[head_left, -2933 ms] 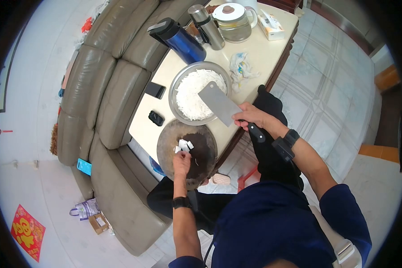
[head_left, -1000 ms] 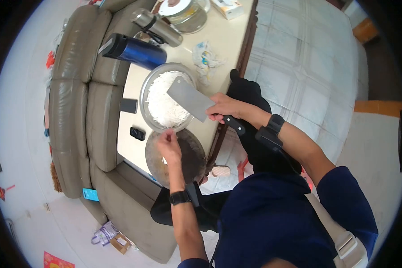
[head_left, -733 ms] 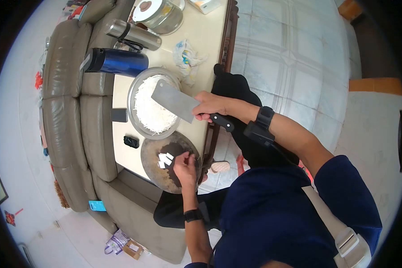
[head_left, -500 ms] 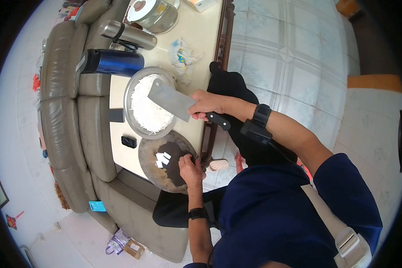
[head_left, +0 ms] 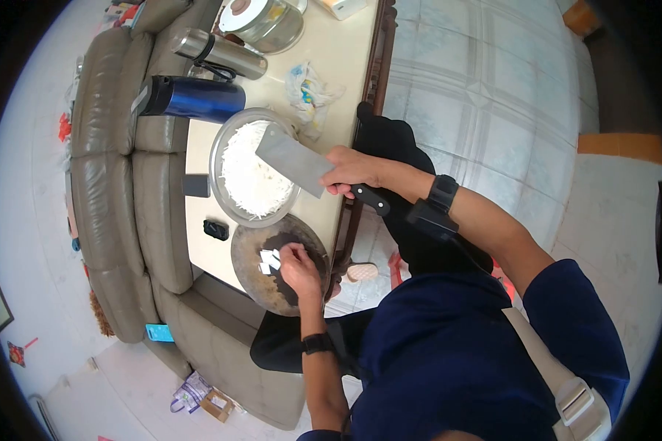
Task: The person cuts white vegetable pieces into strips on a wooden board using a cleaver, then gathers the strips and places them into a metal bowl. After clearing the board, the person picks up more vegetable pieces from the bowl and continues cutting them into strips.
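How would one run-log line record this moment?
left hand: beside small white blocks on round wooden board, contact unclear | right hand: grips black-handled steel cleaver over round metal bowl of white shreds

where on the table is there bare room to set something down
The table is bare between the crumpled cloth and its right edge; a smaller patch lies between the black case and chopping board. It's crowded around the blue jug, steel flask and glass pot.

A home living room, shown by the leather sofa [head_left: 104,213] and low table [head_left: 331,59].
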A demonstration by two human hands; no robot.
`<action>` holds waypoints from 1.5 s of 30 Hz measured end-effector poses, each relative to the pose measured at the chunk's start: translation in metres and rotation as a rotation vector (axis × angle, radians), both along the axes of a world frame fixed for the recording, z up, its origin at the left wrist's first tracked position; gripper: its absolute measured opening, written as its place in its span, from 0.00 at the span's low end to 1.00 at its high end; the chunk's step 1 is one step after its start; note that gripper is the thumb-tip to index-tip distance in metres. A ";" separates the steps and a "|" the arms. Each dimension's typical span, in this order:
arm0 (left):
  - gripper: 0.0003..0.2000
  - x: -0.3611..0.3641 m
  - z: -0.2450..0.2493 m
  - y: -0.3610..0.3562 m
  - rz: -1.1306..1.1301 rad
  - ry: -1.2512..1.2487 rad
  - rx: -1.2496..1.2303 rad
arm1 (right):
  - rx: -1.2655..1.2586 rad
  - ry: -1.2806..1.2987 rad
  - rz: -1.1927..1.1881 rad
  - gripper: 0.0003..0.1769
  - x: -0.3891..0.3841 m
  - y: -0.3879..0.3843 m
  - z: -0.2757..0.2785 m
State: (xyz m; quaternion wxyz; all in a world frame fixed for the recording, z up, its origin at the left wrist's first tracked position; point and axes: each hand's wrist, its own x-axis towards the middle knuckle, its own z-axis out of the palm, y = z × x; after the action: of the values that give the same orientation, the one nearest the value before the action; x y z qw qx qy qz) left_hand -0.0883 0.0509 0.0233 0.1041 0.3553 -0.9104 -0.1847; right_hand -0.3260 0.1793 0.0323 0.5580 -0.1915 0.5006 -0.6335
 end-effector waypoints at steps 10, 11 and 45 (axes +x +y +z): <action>0.08 -0.023 0.019 -0.006 -0.003 0.036 0.135 | 0.009 -0.066 -0.003 0.08 -0.009 0.012 0.001; 0.11 -0.021 0.023 0.003 -0.051 -0.111 0.140 | 0.017 -0.057 -0.012 0.08 -0.010 0.014 0.001; 0.13 -0.085 -0.006 -0.067 0.171 0.444 0.336 | 0.028 -0.128 -0.102 0.07 -0.039 0.054 -0.007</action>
State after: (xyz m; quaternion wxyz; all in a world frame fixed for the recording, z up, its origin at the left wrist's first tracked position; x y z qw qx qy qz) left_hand -0.1733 -0.0157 0.0171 0.2556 0.3939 -0.7889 -0.3965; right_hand -0.3650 0.2329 0.0258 0.5586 -0.1171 0.4816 -0.6650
